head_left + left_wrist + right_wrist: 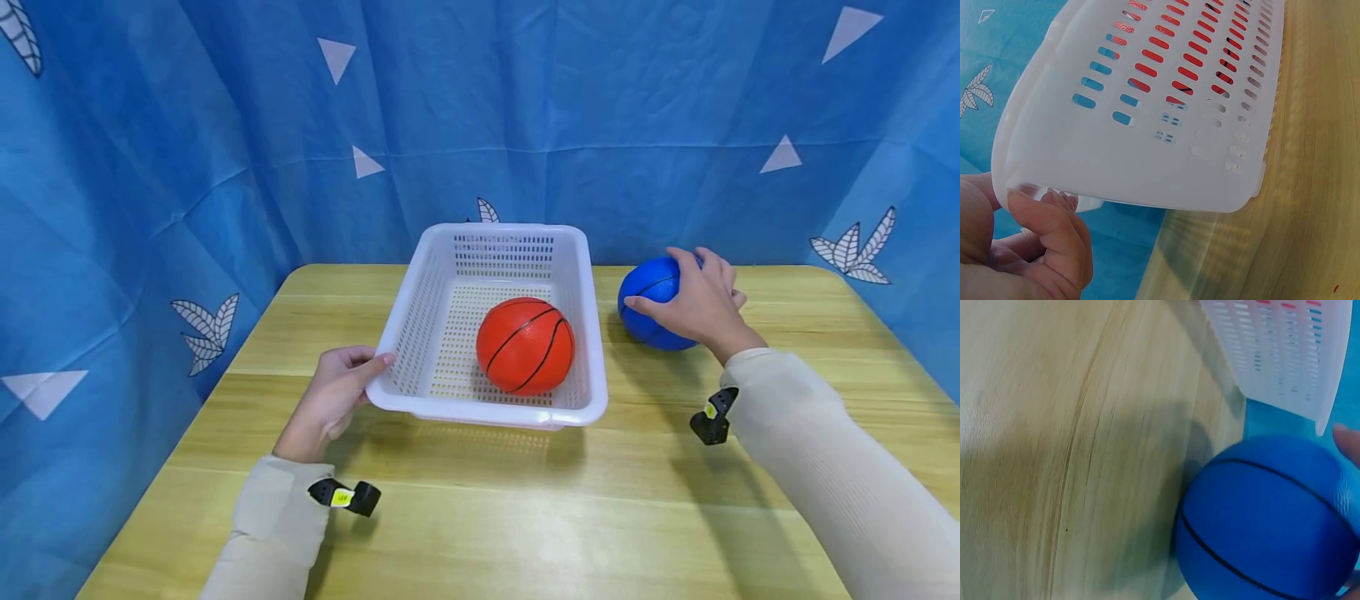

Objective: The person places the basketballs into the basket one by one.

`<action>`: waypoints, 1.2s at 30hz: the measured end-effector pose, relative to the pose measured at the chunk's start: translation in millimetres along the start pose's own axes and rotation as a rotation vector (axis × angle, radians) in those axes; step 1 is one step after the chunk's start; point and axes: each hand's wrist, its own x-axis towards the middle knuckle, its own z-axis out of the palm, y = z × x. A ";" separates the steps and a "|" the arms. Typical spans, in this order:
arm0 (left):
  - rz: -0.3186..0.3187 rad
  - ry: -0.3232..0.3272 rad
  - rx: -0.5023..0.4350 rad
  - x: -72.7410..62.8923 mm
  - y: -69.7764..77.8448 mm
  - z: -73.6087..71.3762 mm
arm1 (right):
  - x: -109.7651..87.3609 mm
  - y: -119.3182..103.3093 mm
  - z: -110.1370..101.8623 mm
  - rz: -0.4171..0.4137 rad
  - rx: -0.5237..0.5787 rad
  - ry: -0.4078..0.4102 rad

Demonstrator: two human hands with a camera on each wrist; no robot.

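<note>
A white plastic basket point(393, 342) with slotted walls sits mid-table, an orange-red mini basketball point(525, 346) lying inside toward its front right. At the basket's front left corner, my left hand point(337, 396) grips the rim, thumb on top and fingers curled beneath, as the left wrist view shows. To the right of the basket is a blue mini basketball point(648, 292) with black lines. My right hand point(705, 304) holds it from above, thumb on the near left side and fingers spread over the top and far side. In the right wrist view only parts of that hand show at the edge.
The wooden table point(465, 517) carries the basket and balls. Behind it and along both sides hangs a blue curtain point(465, 100) with white triangles and leaf prints. A small black camera point(345, 497) is strapped to the left wrist, another point(712, 417) to the right.
</note>
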 end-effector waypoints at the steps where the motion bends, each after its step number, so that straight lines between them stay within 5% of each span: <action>1: 0.000 -0.001 0.000 0.2 0.0 0.2 | -0.3 1.0 0.0 0.012 0.000 -0.007; 20: -0.016 0.011 -0.009 1.8 0.4 -2.1 | 4.9 11.0 -5.1 0.042 -0.039 -0.178; 36: -0.014 0.001 -0.006 -0.4 -0.3 -1.7 | 1.0 15.1 -6.7 0.053 0.004 -0.146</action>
